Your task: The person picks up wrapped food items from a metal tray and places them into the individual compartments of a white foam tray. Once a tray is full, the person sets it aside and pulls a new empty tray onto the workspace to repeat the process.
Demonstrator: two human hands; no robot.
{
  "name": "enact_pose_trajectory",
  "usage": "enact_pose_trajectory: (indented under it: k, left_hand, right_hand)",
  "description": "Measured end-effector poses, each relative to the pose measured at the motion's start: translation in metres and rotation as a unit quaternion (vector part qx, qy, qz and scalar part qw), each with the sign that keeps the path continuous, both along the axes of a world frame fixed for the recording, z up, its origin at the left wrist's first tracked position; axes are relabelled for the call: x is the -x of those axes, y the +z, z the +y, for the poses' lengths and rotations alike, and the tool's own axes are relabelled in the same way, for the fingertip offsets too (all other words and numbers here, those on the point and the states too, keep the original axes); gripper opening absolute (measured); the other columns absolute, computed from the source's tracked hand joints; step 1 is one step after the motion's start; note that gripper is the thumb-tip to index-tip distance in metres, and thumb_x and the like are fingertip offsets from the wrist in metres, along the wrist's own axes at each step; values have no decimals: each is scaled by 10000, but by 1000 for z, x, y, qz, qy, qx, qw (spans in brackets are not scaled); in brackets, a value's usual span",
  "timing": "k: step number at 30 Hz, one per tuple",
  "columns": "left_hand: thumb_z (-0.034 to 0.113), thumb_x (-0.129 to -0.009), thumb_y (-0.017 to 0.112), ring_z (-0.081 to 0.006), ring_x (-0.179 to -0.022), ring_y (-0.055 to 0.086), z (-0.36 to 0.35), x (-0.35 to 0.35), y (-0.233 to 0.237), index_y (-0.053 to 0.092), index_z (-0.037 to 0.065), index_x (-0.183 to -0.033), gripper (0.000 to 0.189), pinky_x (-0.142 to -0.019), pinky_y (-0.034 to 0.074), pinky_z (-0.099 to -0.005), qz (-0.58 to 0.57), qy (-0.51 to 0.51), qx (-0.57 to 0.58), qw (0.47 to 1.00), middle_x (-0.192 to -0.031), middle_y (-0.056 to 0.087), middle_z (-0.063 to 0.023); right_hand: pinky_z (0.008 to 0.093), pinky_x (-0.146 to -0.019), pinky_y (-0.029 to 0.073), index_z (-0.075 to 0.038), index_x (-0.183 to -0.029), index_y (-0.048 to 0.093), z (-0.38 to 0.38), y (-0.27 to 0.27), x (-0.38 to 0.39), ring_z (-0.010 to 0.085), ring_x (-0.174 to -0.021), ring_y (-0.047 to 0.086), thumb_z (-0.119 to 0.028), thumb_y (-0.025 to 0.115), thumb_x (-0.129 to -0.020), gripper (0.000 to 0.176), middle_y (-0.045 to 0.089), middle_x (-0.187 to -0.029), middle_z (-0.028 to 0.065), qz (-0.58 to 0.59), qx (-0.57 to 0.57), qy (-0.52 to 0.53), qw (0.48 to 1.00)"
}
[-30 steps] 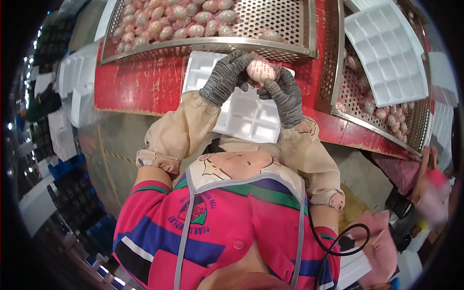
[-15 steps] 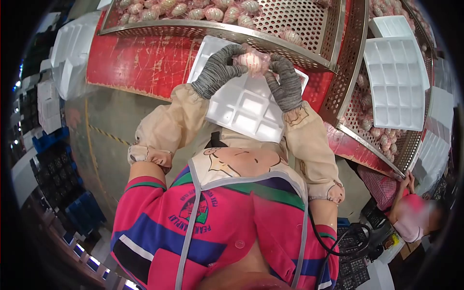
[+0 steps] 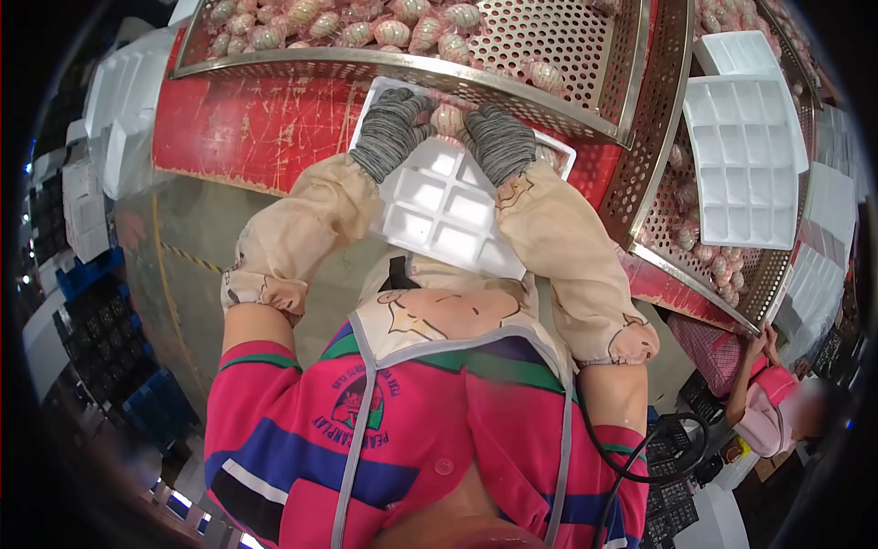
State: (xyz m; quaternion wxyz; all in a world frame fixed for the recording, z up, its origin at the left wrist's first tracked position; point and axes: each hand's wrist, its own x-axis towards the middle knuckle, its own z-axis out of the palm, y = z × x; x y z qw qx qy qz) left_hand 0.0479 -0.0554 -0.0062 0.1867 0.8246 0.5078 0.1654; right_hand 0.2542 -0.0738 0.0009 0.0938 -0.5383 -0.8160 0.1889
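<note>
Between my hands is an egg-shaped piece (image 3: pixel 448 120) in a clear wrapper with reddish stripes. My left hand (image 3: pixel 393 130), in a grey knit glove, pinches its left side. My right hand (image 3: pixel 500 144), gloved the same way, closes on the right side with fingers curled. Both hands are over the far part of a white compartment tray (image 3: pixel 422 188), which lies tilted across the red table's edge. Its near compartments show bare white bottoms; the far ones are mostly covered by my hands. Another wrapped piece (image 3: pixel 549 156) shows in the tray, right of my right hand.
Beyond the tray stands a perforated metal bin (image 3: pixel 549 37) holding many wrapped pieces (image 3: pixel 393 33). The red table (image 3: pixel 247 123) is scratched. White trays (image 3: pixel 743 160) rest on another metal bin at right. A person in pink (image 3: pixel 771 412) is at lower right.
Both hands have moved slightly left with the wrapped piece, their fingers curling in closer around it. A wrapped piece beside my right hand has come into view. The person at right has shifted.
</note>
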Motion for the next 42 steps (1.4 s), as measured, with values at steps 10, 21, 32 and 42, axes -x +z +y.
enact_pose_trajectory:
  k: [10,21,32,42]
  left_hand:
    - [228,-765,627,-286,-830,628,33,-23,4,654,138,-962,218,-753,477,-424,316,-59,27,947,-911,654,-137]
    - [280,-824,581,-289,-936,588,91,-152,93,610,144,-1041,258,-829,467,-393,110,-208,-54,970,-958,612,-92]
    - [168,-860,610,-205,-697,587,101,-203,83,560,19,-1106,291,-647,507,-347,11,-224,111,968,-801,603,-80]
    - [246,-592,797,-314,-965,528,-85,-160,40,508,106,-1234,718,-810,479,-400,53,-140,63,987,-1052,524,-139]
  right_hand:
    - [418,-784,491,-82,-1034,620,12,-29,6,300,-908,619,-241,467,-887,265,624,-948,152,-117,15,29,993]
    - [411,-791,488,-81,-1096,596,5,-84,22,294,-924,617,-244,451,-898,295,626,-989,151,-101,-123,-18,987]
    - [307,-696,521,-32,-1144,582,-180,25,-76,193,-781,641,-100,611,-846,307,656,-913,104,231,84,-216,945]
    - [276,-745,502,-17,-1164,572,-181,22,-118,136,-839,611,-59,627,-840,331,638,-992,86,304,-57,-312,898]
